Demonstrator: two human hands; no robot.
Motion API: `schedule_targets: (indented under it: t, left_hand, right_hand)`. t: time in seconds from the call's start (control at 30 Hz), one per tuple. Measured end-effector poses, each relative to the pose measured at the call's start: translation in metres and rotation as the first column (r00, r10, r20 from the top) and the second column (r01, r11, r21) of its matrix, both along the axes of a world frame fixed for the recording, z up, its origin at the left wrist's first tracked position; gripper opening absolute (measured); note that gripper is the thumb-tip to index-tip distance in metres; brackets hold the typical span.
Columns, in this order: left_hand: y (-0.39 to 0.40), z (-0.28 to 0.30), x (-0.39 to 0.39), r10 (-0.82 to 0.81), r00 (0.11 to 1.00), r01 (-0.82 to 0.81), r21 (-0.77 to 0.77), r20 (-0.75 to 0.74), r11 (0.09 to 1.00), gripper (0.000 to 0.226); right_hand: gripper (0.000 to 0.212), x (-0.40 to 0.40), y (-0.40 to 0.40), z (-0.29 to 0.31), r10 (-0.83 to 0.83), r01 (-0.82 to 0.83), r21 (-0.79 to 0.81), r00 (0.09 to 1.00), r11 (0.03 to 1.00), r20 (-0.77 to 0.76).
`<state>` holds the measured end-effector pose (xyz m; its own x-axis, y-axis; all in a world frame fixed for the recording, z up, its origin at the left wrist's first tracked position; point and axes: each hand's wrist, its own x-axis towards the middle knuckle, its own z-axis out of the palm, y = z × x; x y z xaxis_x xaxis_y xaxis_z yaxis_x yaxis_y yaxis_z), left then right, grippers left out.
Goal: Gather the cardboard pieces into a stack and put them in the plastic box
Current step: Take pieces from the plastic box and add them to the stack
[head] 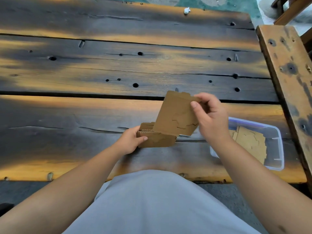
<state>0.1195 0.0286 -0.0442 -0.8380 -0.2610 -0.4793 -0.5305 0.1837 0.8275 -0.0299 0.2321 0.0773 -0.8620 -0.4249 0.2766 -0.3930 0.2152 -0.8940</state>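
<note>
Nearest to me I see a pale grey shirt front (152, 203) and two bare forearms reaching out over the dark, scorched-looking plank bench (84, 68). My left hand (130, 141) grips a small stack of brown corrugated cardboard pieces (157, 139) by its left end, thumb on top and fingers curled underneath, holding it low over the near planks. Just beyond it, my right hand (211, 115) pinches a single flat brown cardboard piece (177, 114) by its upper right corner between thumb and curled fingers; the piece stands tilted, its lower edge meeting the top of the stack. To the right, partly hidden behind my right wrist, a clear rectangular plastic box (278, 149) sits on the bench near its front edge, with more tan cardboard pieces (249, 142) lying flat inside it. Past the box a lighter wooden plank (283, 65) runs along the bench's right side. At the far edge a small white crumpled scrap (186, 10) lies on the wood, with green patterned floor (190, 1) behind.
</note>
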Motion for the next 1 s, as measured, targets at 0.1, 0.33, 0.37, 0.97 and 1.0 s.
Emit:
schedule_targets:
  t: [0.1,0.33,0.37,0.97,1.0]
  left_hand:
    - [-0.003,0.001,-0.001,-0.029,0.999,0.029,0.014,0.013,0.999,0.033]
    - [-0.009,0.007,0.0,-0.226,0.973,0.229,-0.091,0.042,0.969,0.04]
    - [-0.009,0.008,0.0,-0.247,0.968,0.249,-0.097,0.038,0.964,0.04]
    - [0.006,-0.006,0.01,-0.177,0.983,0.166,-0.161,-0.055,0.973,0.039]
    - [0.003,-0.006,0.009,-0.172,0.984,0.161,-0.162,-0.055,0.974,0.037]
  right_hand:
    - [0.027,-0.007,0.001,0.006,0.23,-0.166,0.296,0.954,0.941,-0.194]
    - [0.062,0.02,-0.019,-0.046,0.687,-0.477,0.76,0.724,0.441,0.055]
    - [0.068,0.026,-0.023,-0.055,0.67,-0.449,0.774,0.741,0.446,0.044]
    - [0.065,0.04,-0.025,-0.081,0.56,-0.193,0.742,0.778,0.642,-0.283]
    - [0.054,0.035,-0.02,-0.082,0.518,-0.193,0.709,0.81,0.678,-0.275]
